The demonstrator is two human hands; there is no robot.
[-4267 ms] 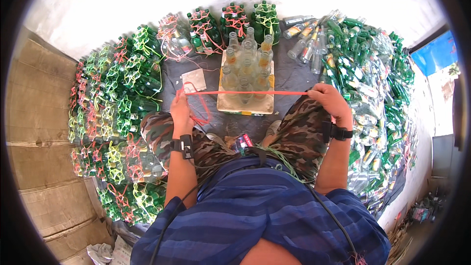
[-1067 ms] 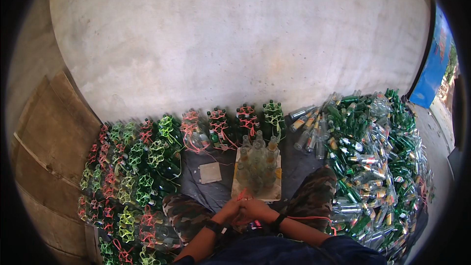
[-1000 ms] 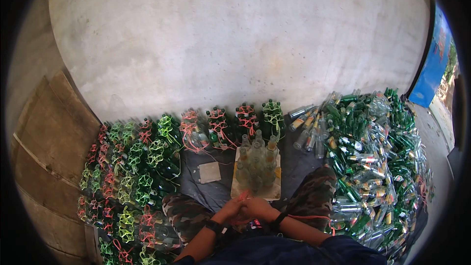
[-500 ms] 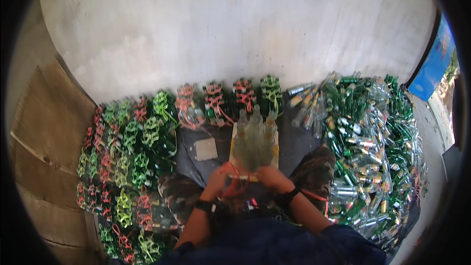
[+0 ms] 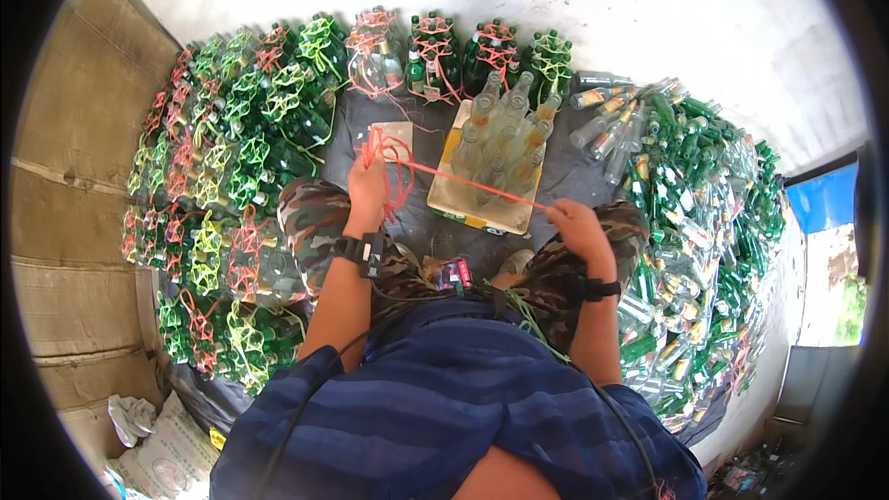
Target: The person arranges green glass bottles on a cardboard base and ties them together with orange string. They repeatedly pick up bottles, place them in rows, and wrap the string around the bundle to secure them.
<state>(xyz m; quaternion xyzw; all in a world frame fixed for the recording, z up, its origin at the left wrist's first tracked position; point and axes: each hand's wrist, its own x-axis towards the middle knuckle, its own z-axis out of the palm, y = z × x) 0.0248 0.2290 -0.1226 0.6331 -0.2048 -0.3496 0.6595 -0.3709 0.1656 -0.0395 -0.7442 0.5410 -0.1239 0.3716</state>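
My left hand (image 5: 368, 176) is closed on a loose bunch of red plastic strap (image 5: 396, 183), held over my left knee. My right hand (image 5: 569, 220) pinches the strap further along, stretching it straight in front of a group of clear glass bottles (image 5: 509, 130). These several bottles stand upright on a worn, pale board (image 5: 446, 206) with yellow edges, between and beyond my camouflage-clad knees. Neither hand appears to touch the bottles. A small light square piece (image 5: 398, 131) lies left of the board on the dark sheet.
Strapped bundles of green and clear bottles (image 5: 250, 176) line the left and back. A large heap of loose bottles (image 5: 704, 222) fills the right. Brown cardboard sheets (image 5: 74, 222) cover the left wall; a white sack (image 5: 171, 449) lies lower left. A dark sheet (image 5: 593, 176) covers the ground.
My hands have moved apart from low in front of me, drawing the red strap out straight. The view has tipped down, showing more of my shirt and less of the back wall.
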